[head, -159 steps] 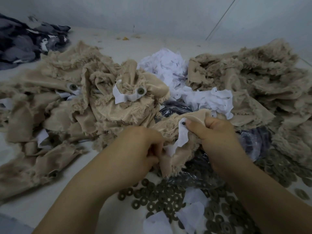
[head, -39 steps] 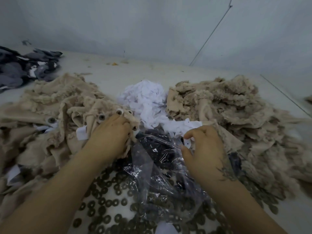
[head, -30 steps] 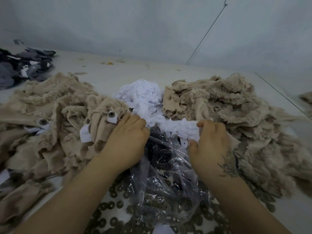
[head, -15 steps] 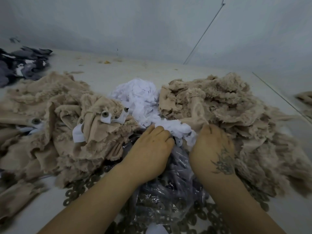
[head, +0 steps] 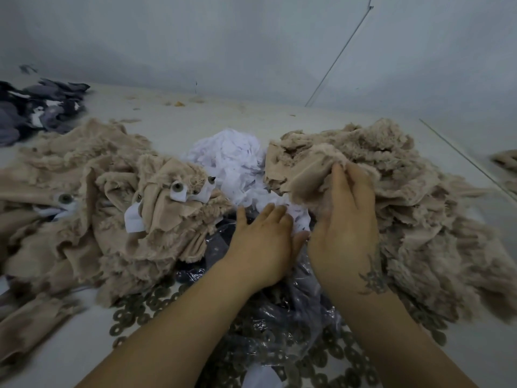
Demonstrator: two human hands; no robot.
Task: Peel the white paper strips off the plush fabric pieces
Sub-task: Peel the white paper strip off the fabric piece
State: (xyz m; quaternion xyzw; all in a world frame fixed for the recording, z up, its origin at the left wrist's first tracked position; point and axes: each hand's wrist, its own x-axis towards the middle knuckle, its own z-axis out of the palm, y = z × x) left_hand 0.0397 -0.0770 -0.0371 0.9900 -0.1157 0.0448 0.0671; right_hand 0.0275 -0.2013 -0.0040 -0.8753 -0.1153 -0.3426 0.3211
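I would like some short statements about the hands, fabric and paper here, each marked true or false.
1. The right hand touches the plush fabric pile on the right. True.
2. The white paper pile lies between two plush piles. True.
3. The left hand holds scissors. False: it holds no tool and rests by white paper.
4. The plush fabric on the left has no paper strips. False: white strips remain near its plastic eyes.

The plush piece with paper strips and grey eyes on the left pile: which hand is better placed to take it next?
The left hand, probably. It lies open on the white paper heap, right beside that plush piece. The right hand already grips fabric on the right pile.
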